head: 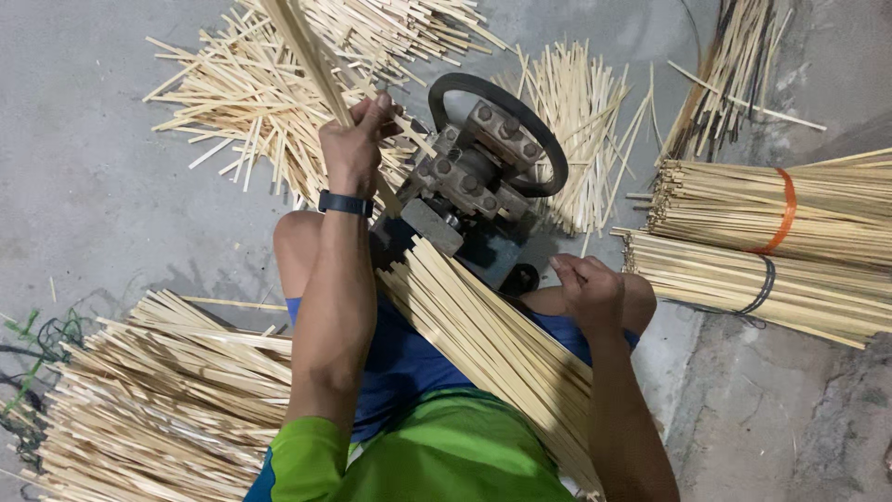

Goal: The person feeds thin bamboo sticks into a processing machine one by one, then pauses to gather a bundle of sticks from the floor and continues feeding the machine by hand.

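I sit on the floor with a small metal machine between my knees; it has a black belt looped round a bolted block. My left hand, with a dark band at the wrist, is closed on a long pale bamboo strip that rises up and away to the left of the machine. My right hand rests on my right knee with its fingers curled, and whether it holds anything I cannot tell. A thick bundle of bamboo strips lies across my lap, pointing at the machine.
Loose cut strips are heaped on the concrete floor behind the machine. Another heap lies at my left. Two tied bundles lie at the right, one with an orange band, one with a dark band. Dark-tipped strips lean at top right.
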